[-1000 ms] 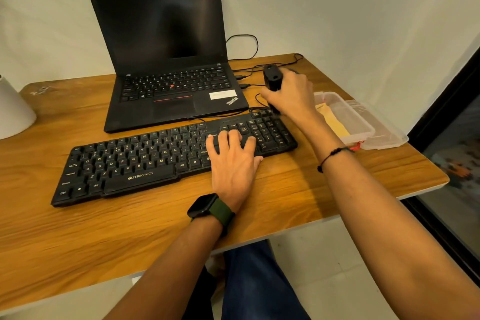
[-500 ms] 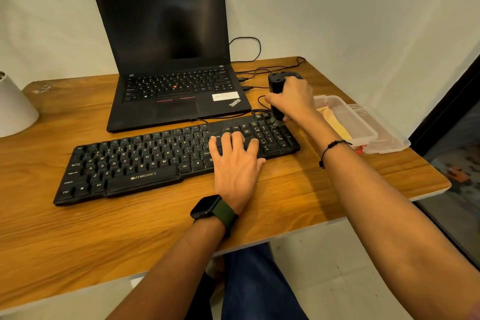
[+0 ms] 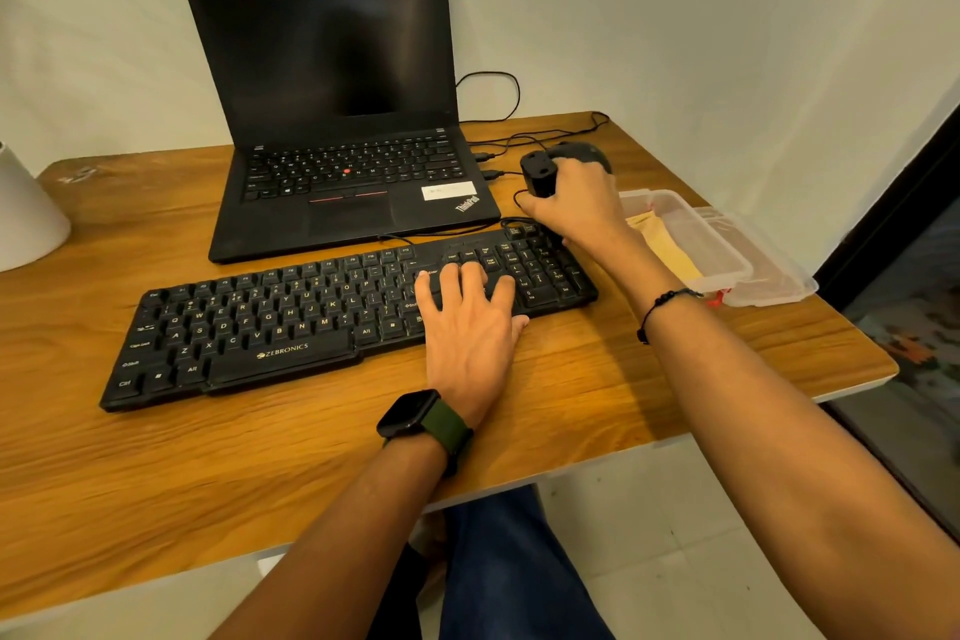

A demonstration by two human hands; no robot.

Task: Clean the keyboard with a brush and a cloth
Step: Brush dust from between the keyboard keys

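Note:
A black Zebronics keyboard (image 3: 270,327) lies across the wooden desk (image 3: 571,411). My left hand (image 3: 467,322) lies flat with straight fingers on the keys right of the main block. My right hand (image 3: 576,208) grips a black brush (image 3: 540,172) by its thick handle, held upright over the keyboard's far right corner. The hand hides the bristles. A yellow cloth (image 3: 670,250) lies in a clear plastic box (image 3: 727,260) to the right.
An open black laptop (image 3: 337,120) stands behind the keyboard, with cables (image 3: 498,140) at its right side. A black mouse (image 3: 582,153) sits behind my right hand. A white object (image 3: 26,218) stands at the left edge. The box lid (image 3: 774,281) lies at the desk's right edge.
My right hand with the brush has shifted a little over the keyboard's far right corner. My left hand stays pressed on the keys.

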